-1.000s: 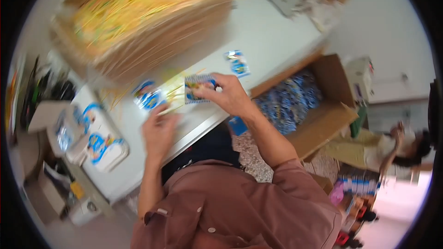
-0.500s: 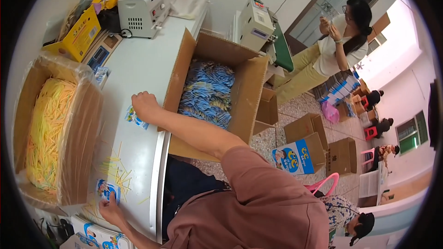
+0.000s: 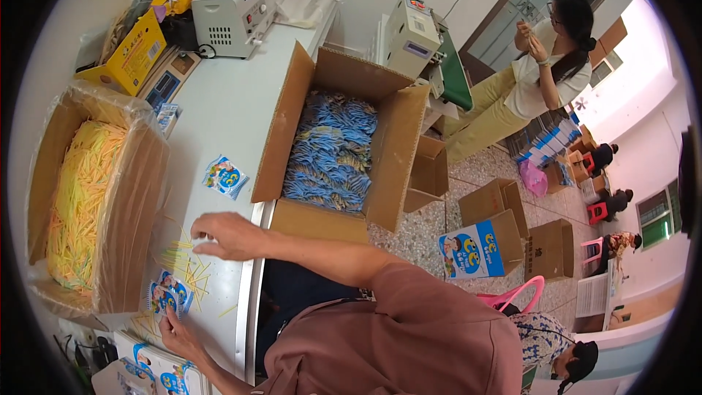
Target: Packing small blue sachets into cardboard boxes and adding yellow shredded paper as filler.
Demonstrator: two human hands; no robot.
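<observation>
My left hand (image 3: 178,333) grips the lower edge of a blue-and-white printed packet (image 3: 171,292), thumb on top, at the near end of the white table (image 3: 219,121). Whether more than one packet lies there, I cannot tell. Over loose thin yellow sticks (image 3: 191,272) hovers my right hand (image 3: 232,236), its fingers bent with a gap between thumb and forefinger. Beyond it, a similar packet (image 3: 225,177) lies flat by itself, near the cardboard box (image 3: 289,128) of bundled blue packets (image 3: 329,153).
A plastic-lined carton (image 3: 139,212) of yellow and orange sticks (image 3: 84,190) stands at the left. Farther back is a white machine (image 3: 235,18). A standing person (image 3: 548,66) is beside a green-belt machine (image 3: 417,36). Open boxes (image 3: 482,241) sit on the floor at the right.
My right hand has left the far packet and come nearer, over the loose sticks. The far packet stays on the table. My left hand keeps its packet; the view has shifted slightly.
</observation>
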